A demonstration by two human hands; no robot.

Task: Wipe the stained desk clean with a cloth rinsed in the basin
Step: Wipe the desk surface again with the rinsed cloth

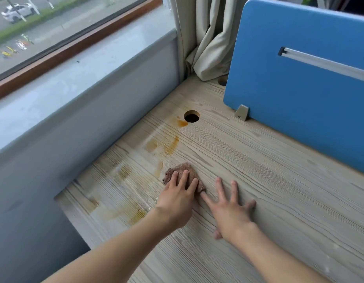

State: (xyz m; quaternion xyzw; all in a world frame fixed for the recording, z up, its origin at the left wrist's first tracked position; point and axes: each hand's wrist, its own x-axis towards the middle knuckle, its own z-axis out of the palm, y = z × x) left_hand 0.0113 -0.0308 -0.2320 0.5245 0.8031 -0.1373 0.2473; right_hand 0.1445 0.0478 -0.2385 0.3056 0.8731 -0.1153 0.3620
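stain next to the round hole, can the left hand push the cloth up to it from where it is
Probably yes. The left hand presses the cloth flat, and nothing stands on the desk between it and the stain beside the hole; a forward lean may be needed.

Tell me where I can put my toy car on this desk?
The wide bare stretch of desk between the right hand and the blue divider is free. Its near edge is bare too. Avoid the left side: stains, the cloth under the left hand, and the hole.
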